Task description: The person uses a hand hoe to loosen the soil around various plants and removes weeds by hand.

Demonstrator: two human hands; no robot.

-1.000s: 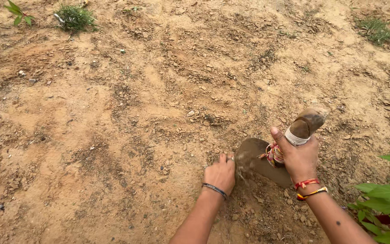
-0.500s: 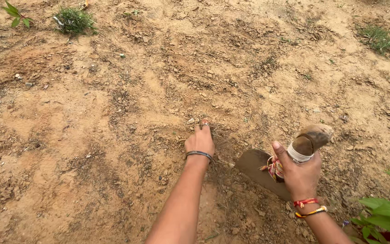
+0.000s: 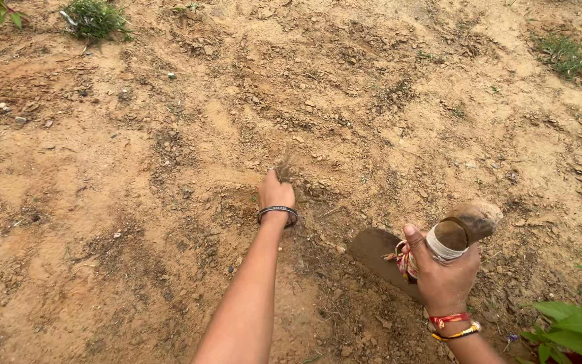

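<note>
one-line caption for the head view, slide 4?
Left hand grips a dry root tuft on bare soil; right hand holds a short hoe.

The soil (image 3: 136,202) is sandy orange-brown. The hoe's blade (image 3: 372,249) is dull brown, its handle (image 3: 466,226) bound with white, red and yellow thread.

The brown, soil-caked flat metal blade of the hand hoe (image 3: 372,251) disappears under the right hand (image 3: 444,276) at its 4 o'clock side. A blurred tuft of dry roots (image 3: 284,165) hides the left hand's (image 3: 276,194) fingertips. Broad green leaves (image 3: 574,317) are cut off at 4 o'clock.
</note>
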